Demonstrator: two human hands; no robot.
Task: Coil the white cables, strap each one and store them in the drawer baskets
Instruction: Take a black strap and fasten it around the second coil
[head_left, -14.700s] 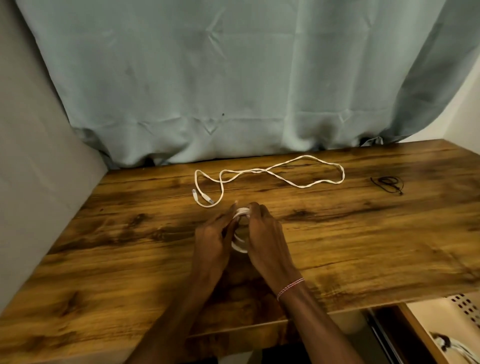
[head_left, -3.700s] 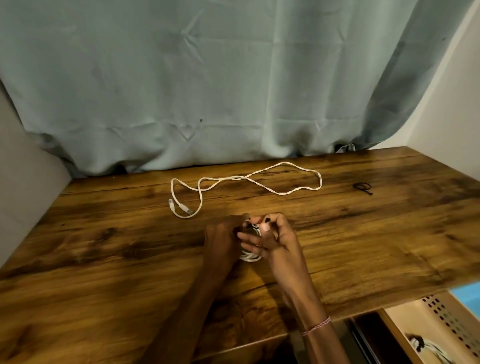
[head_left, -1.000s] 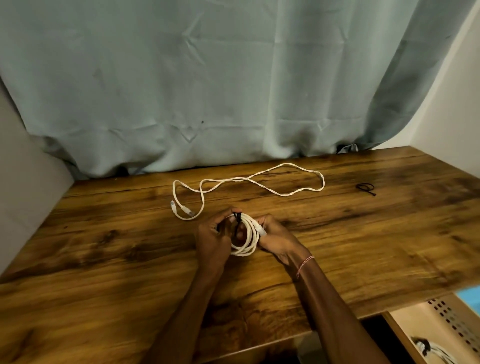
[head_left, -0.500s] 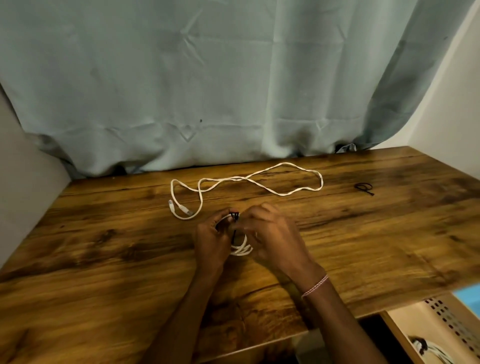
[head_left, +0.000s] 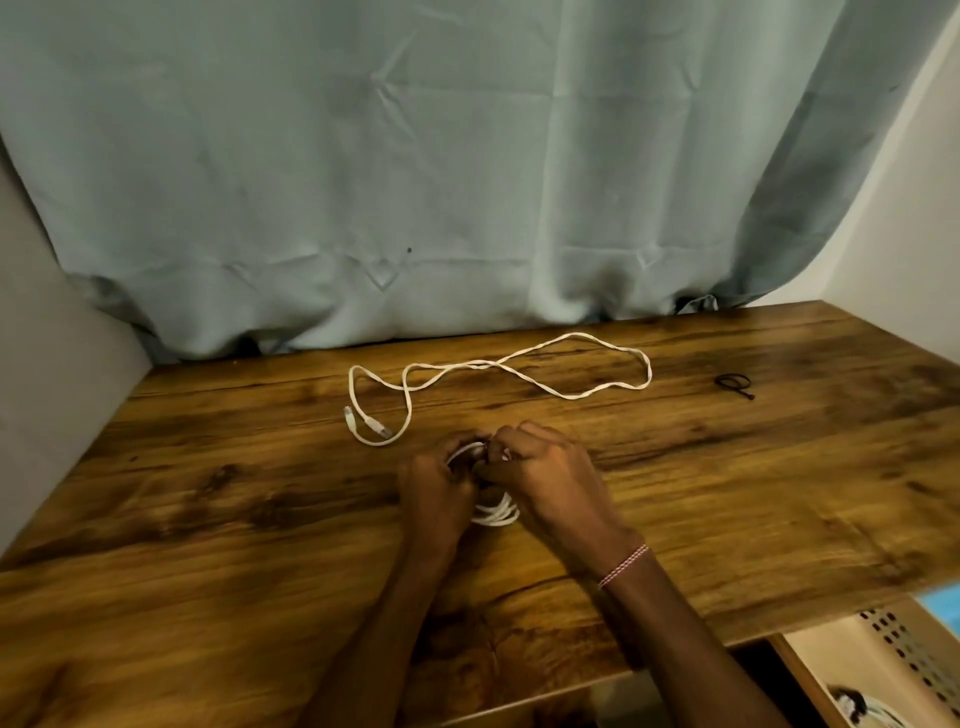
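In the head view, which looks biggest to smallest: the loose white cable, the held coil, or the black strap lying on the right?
1. loose white cable, spread wide.
2. coiled cable, partly covered, full extent unsure.
3. black strap, clearly smallest.

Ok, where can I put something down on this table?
The table is bare left of the left hand and right of the right hand, nearer than the black strap. The middle is crowded: both hands grip the coiled cable, loose cable behind.
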